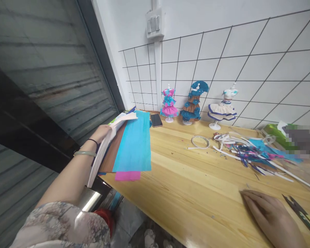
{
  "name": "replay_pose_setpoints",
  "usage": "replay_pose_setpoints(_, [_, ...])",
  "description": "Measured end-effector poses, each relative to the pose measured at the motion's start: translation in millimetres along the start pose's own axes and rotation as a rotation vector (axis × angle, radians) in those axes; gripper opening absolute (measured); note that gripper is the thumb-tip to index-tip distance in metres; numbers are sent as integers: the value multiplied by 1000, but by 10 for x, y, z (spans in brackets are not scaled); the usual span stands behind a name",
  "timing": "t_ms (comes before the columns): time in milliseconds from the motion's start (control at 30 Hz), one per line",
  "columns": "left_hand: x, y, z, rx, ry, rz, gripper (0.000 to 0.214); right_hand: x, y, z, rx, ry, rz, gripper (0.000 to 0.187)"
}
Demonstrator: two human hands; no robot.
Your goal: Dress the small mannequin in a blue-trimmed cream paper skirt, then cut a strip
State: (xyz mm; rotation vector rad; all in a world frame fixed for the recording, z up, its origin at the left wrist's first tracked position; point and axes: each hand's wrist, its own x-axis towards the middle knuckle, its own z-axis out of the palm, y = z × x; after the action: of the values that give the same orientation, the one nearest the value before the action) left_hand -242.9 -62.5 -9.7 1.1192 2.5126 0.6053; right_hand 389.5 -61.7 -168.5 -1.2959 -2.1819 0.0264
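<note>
My left hand (102, 133) is closed on the lifted edge of a stack of paper sheets (105, 148) at the left end of the wooden table (186, 186), tilting the white top sheets up. Under them lie a brown sheet, a light blue crepe sheet (135, 143) and a pink sheet (127, 175). My right hand (270, 213) rests flat on the table at the lower right, fingers stretched out, holding nothing. Black scissors (301, 213) lie just right of it.
Three small dress-form figures in paper dresses, pink (168, 105), blue-brown (193, 101) and white (223, 108), stand by the wall grid. A phone (156, 120) lies beside the paper. Tape loop (200, 142) and a heap of paper strips (250, 151) cover the right side. A green box (274, 132) sits far right.
</note>
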Motion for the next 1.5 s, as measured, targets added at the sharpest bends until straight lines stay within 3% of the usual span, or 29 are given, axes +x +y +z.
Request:
replay_pose_setpoints(100, [-168, 54, -319, -160, -24, 0, 32, 10, 0, -11, 7, 6, 5, 35])
replay_pose_setpoints(200, [-403, 153, -497, -309, -102, 79, 28, 18, -15, -25, 21, 1, 14, 36])
replay_pose_setpoints(300, [-650, 288, -503, -410, -215, 195, 32, 31, -91, -37, 40, -5, 31, 36])
replay_pose_setpoints(367, [-824, 410, -406, -433, -276, 269, 33, 54, -197, -48, 80, -6, 49, 36])
replay_pose_setpoints(467, [-1155, 664, -88, -399, -367, 413, 27, 127, -444, -91, 231, -44, 124, 34])
replay_pose_setpoints(500, [-1292, 761, 65, -292, -404, 560, 24, 161, -542, -116, 307, -68, 179, 34])
replay_pose_setpoints(633, [-1924, 1067, 838, 183, -558, 1028, 19, 303, -860, -245, 779, -106, 660, 49])
replay_pose_setpoints(733, [-2323, 1077, 1391, 364, -542, 1342, 21, 339, -881, -318, 1187, -24, 911, 60])
replay_pose_setpoints(800, [-2476, 991, 1641, 420, -522, 1551, 27, 299, -802, -356, 1293, 7, 1006, 56])
replay_pose_setpoints(867, [-2532, 886, 1773, 447, -470, 1656, 33, 216, -706, -403, 1290, 41, 1045, 52])
replay_pose_setpoints(967, [-2502, 766, 1815, 462, -441, 1701, 32, 76, -607, -504, 1219, 42, 1005, 56])
replay_pose_setpoints(1167, [-2399, 671, 1821, 451, -307, 1744, 29, -84, -589, -695, 903, -201, 785, 80])
replay_pose_setpoints(1267, [-2365, 691, 1839, 439, -207, 1781, 26, -126, -630, -708, 854, -254, 680, 82])
replay_pose_setpoints(1367, [-2347, 734, 1818, 427, -174, 1769, 22, -167, -633, -682, 745, -206, 637, 73])
replay_pose_setpoints(1500, [-2320, 656, 1755, 413, -101, 1718, 24, -295, -474, -692, 508, -116, 730, 69])
